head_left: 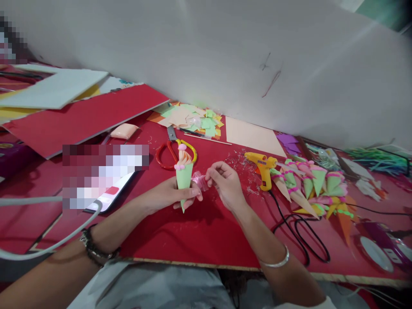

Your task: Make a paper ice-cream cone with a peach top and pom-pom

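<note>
My left hand (175, 193) is closed around a pale green paper cone (184, 177), held upright with its point down. Peach swirled clay (184, 157) fills the cone's mouth, with small pink balls on top and at the rim. Beside the cone, a crinkled pink plastic wrapper (199, 181) sits between the two hands, near my left fingertips. The fingers of my right hand (227, 182) are pinched at the wrapper's right edge. Behind the cone lie scissors (163, 155) with red and yellow handles.
A yellow glue gun (264, 167) with a black cord lies right, beside a pile of paper cones (317, 180). A phone (104, 193) and white cable (77, 231) are left. Paper scraps (193, 120), a red board (96, 111) and a peach packet (125, 131) lie further back.
</note>
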{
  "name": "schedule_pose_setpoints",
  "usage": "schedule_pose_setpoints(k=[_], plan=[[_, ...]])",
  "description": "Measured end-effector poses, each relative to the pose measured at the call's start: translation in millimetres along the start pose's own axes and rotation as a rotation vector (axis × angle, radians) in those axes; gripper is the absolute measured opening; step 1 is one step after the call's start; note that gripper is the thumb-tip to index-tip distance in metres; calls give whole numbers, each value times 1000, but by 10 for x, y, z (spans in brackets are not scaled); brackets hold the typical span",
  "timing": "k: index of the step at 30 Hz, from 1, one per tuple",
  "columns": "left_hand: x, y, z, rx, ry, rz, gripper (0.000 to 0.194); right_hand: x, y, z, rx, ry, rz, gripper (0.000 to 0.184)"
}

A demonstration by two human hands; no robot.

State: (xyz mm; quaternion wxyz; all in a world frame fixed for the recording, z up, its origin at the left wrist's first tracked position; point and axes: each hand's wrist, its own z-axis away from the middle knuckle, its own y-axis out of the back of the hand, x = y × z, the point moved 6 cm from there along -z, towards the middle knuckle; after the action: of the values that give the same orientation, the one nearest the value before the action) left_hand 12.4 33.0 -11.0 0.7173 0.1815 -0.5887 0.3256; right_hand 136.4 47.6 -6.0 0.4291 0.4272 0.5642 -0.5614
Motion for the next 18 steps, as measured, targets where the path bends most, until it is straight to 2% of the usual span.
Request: schedule_pose_setpoints(k=[5,12,16,18], plan=[[19,-26,3,-25,-12,79,22,39,-49,9,-67,-54,-8,16],[-26,-12,8,-11,46,64,23,81,-34,15,-59,-94,11,17],[-13,-12,9,-17,19,104,22,113,-53,26,-88,-140,-7,24],[-3,-11,11,-20,6,121,20,120,-55,29,-98,-156,-20,21]])
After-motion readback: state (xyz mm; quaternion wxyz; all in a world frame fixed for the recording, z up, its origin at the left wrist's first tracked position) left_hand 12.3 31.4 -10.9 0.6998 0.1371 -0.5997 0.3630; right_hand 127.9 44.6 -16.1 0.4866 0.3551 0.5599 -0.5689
